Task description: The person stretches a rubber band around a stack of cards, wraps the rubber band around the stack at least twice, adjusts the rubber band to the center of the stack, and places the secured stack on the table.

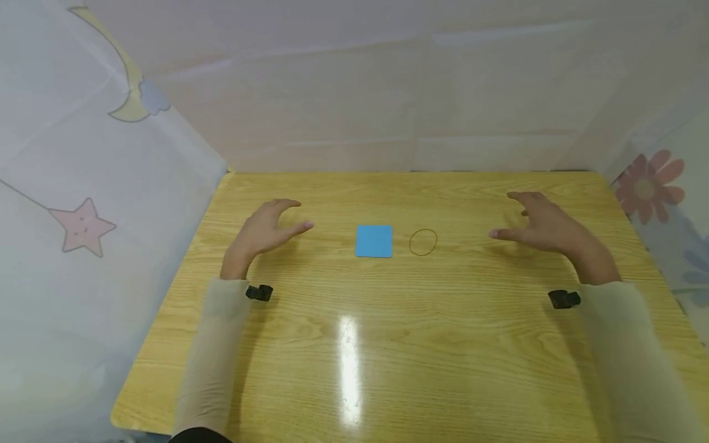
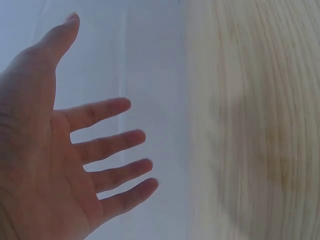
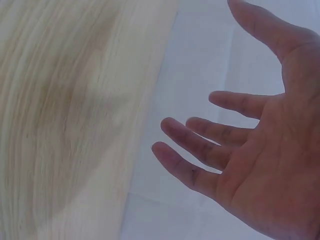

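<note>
A flat blue square with rounded corners (image 1: 373, 241) lies near the middle of the wooden table (image 1: 443, 344). Just right of it lies a thin brownish loop, like a rubber band (image 1: 436, 241). My left hand (image 1: 264, 229) is held over the table to the left of the blue square, its fingers spread and holding nothing. Over on the right, my right hand (image 1: 550, 227) hovers well apart from the loop, also with nothing in it. Both wrist views show palms with loosely extended fingers; in the right wrist view, the right hand's fingers (image 3: 240, 102) bend slightly.
A pale sheet (image 1: 343, 92) hangs behind the table's far edge. More printed sheeting stands at both sides, with a pink star (image 1: 84, 227) on the left and a pink flower (image 1: 650, 186) on the right. Small black devices sit at both wrists.
</note>
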The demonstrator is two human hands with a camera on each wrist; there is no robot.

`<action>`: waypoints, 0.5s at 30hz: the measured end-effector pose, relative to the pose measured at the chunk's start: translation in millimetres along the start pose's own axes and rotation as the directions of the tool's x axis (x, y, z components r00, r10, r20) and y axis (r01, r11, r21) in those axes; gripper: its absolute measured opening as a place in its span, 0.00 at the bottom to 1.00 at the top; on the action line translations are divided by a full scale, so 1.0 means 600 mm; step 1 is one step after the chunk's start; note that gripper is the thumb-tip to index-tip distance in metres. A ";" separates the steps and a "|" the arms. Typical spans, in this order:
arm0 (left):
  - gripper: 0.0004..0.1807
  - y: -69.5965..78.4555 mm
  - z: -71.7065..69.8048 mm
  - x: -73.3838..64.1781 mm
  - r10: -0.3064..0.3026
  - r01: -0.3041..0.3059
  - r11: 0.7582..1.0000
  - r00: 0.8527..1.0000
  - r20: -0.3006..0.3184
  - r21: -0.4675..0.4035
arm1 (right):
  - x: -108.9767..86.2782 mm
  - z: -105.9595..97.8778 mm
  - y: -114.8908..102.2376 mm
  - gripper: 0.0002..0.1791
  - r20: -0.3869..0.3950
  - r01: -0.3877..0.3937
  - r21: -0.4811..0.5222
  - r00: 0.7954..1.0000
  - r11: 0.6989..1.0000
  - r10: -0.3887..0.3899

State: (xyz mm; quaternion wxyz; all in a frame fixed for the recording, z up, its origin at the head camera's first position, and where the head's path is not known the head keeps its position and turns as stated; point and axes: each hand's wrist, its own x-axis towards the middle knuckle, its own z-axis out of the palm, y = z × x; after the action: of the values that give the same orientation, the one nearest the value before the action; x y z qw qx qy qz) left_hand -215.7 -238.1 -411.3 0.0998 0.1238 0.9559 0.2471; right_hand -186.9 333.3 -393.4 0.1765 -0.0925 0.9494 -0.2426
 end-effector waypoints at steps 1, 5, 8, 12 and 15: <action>0.52 0.003 0.001 0.001 0.010 -0.010 1.000 1.000 0.008 -0.017 | 0.002 0.002 -0.004 0.62 0.000 0.005 -0.001 1.000 1.000 -0.005; 0.47 0.015 0.001 0.008 0.064 -0.062 0.995 0.998 0.029 -0.073 | 0.012 0.012 -0.014 0.56 -0.018 0.011 0.013 1.000 1.000 -0.010; 0.45 0.024 0.003 0.015 0.103 -0.097 0.988 0.994 0.044 -0.117 | 0.019 0.021 -0.020 0.51 -0.045 0.011 0.046 0.999 0.999 -0.009; 0.44 0.036 0.009 0.025 0.130 -0.119 0.981 0.989 0.064 -0.156 | 0.026 0.031 -0.029 0.45 -0.083 0.046 0.087 0.996 0.995 -0.039; 0.43 0.043 0.018 0.029 0.143 -0.127 0.976 0.987 0.079 -0.180 | 0.033 0.036 -0.035 0.41 -0.101 0.098 0.083 0.991 0.992 -0.089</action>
State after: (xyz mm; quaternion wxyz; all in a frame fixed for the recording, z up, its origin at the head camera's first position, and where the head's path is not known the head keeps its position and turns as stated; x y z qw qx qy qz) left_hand -224.5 -206.3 -410.2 0.1367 0.1903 0.9144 0.3300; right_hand -195.0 300.8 -406.8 0.1224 -0.1170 0.9400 -0.2961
